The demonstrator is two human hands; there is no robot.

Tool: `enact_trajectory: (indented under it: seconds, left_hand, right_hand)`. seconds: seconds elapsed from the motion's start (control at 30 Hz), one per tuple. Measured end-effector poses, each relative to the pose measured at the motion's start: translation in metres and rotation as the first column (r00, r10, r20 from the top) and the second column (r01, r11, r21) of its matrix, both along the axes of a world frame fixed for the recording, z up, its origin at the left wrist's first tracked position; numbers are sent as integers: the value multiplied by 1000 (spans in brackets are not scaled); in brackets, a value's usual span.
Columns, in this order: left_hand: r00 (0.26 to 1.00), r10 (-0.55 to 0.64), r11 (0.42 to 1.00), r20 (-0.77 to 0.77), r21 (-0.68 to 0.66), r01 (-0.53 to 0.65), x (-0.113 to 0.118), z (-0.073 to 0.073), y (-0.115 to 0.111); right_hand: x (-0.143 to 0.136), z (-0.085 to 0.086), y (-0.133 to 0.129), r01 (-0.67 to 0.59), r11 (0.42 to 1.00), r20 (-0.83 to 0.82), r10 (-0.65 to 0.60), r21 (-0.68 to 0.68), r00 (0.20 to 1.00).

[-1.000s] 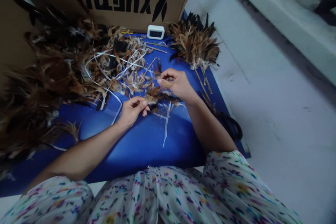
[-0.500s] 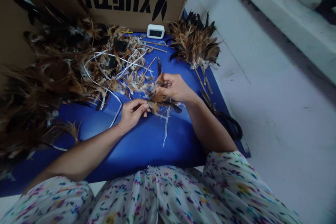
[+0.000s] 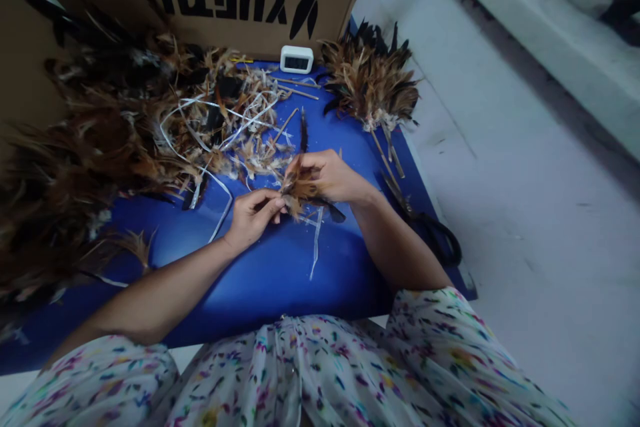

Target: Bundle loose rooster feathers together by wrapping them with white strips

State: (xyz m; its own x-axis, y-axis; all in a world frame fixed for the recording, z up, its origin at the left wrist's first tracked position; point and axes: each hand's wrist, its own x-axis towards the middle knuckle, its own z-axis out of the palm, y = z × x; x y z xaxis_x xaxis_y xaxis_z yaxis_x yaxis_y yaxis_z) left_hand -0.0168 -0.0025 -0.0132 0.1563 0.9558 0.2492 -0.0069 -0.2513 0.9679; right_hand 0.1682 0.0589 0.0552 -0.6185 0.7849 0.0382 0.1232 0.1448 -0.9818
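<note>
Between my hands, over the blue tabletop (image 3: 250,287), is a small bunch of brown and black feathers (image 3: 301,195). My left hand (image 3: 254,215) pinches the bunch at its left end, thumb against fingers. From the right, my right hand (image 3: 327,177) is closed around the upper side of the same bunch; its fingertips are partly hidden by the feathers. A pale ribbon strip (image 3: 316,247) lies on the table just below the bunch. Beyond my right hand, a single dark feather (image 3: 303,130) points away from me.
A big heap of loose feathers (image 3: 135,127) with white ribbon covers the left side. At the back stand a cardboard box (image 3: 240,33) and a small white digital clock (image 3: 297,60). To the right are a feather bundle on sticks (image 3: 375,80) and black-handled scissors (image 3: 435,233).
My right hand has shifted slightly left and toward me, closer to my left hand, over the feather bunch. My left hand has stayed in place.
</note>
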Motion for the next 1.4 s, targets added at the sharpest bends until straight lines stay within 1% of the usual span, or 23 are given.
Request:
enact_trajectory:
  seconds: [0.1,0.33,0.5,0.87,1.03,1.4]
  left_hand:
    - [1000,7,1000,10,-15,-7,0,2,0]
    - [1000,13,999,17,-45,-12,1,4,0]
    - [999,24,996,28,-81,-22,1,4,0]
    - [999,20,996,28,-88,-17,1,2,1]
    - [999,24,994,38,-111,-20,1,2,1]
    - [997,11,996,75,-86,-5,1,0,1]
  right_hand:
    - [-1,0,0,4,1000,1,-4,12,1000]
    - [0,-1,2,-20,994,37,17,103,999]
    - [1,0,1,-38,996,40,35,81,999]
    - [1,-1,1,-42,997,55,38,67,998]
    - [0,-1,1,-47,995,58,42,86,997]
    - [0,0,1,-52,998,46,50,31,998]
